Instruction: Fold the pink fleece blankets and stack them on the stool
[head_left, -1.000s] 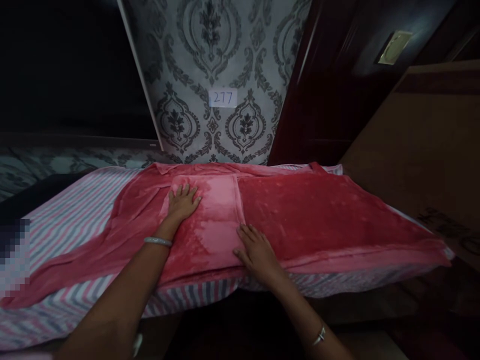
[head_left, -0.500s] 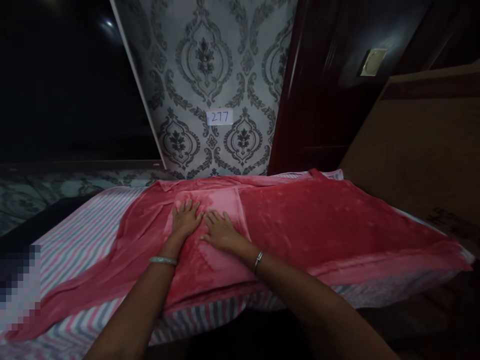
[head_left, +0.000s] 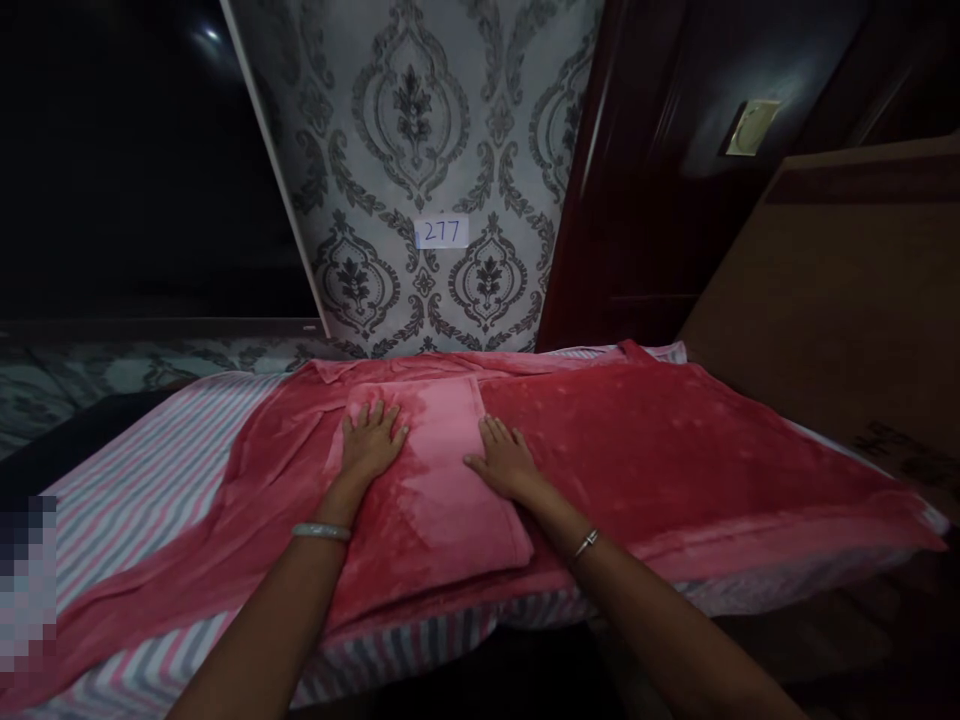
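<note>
sliding away from the left hand [head_left: 371, 440], the right hand [head_left: 508, 458] lies flat, neither gripping, likely smoothing the blanket [head_left: 450, 490].

Dim in here: pinpoint glare on the glossy black screen [head_left: 135, 180], sheen on the polished dark-red panel [head_left: 637, 200], coarse pixels over the left edge of the striped pink-grey-white cloth [head_left: 172, 440], shadow beneath its front.

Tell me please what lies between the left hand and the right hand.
The head view shows only cloth there, mostly its pink part.
</note>
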